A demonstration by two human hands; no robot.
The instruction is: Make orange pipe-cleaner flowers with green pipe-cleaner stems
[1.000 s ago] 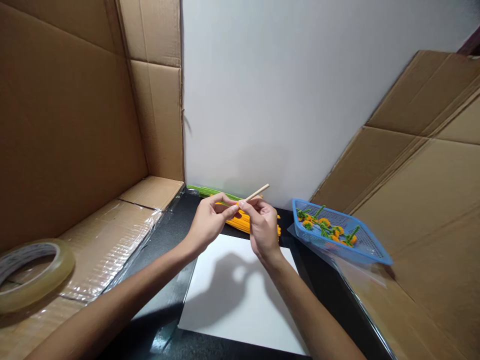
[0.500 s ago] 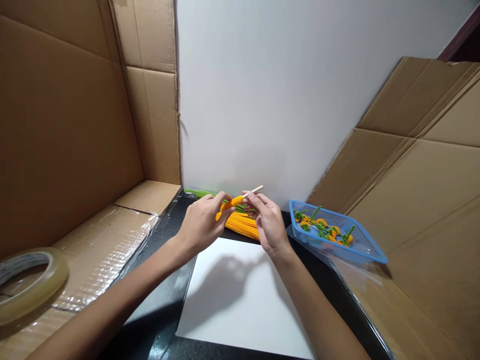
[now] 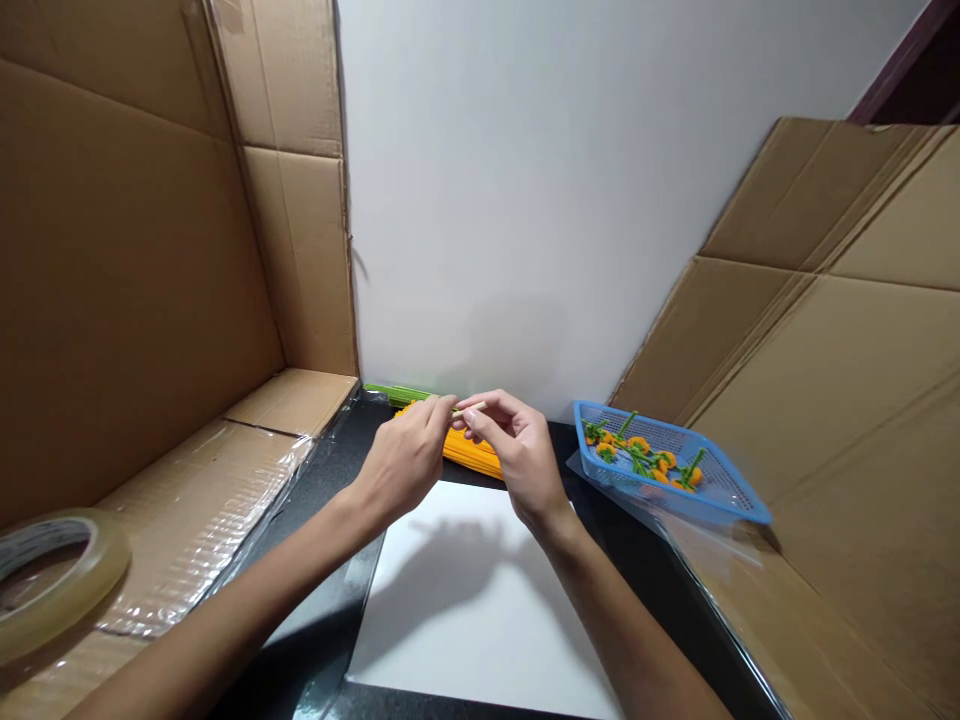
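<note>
Both hands meet above the far edge of a white sheet (image 3: 480, 610). My right hand (image 3: 525, 455) pinches a thin pale wooden stick (image 3: 475, 408) between thumb and fingers. My left hand (image 3: 405, 455) is closed around the stick's other end, and its fingers cover the orange pipe cleaner coil wound there. A bit of orange fuzz (image 3: 405, 408) shows just beyond the left knuckles. Behind and below the hands lies a bundle of orange pipe cleaners (image 3: 471, 455), with green pipe cleaners (image 3: 397, 394) along the wall.
A blue plastic basket (image 3: 731, 480) at the right holds several small orange and green pipe cleaner pieces (image 3: 637, 447). At the lower left, a roll of clear tape (image 3: 109, 565) rests on cardboard. Cardboard panels (image 3: 150, 250) stand left and right of the black tabletop (image 3: 322, 530).
The left fingers have closed over the orange coil, which was visible before. The stick has shifted left and slightly down, the right hand moving with it. The view has shifted slightly.
</note>
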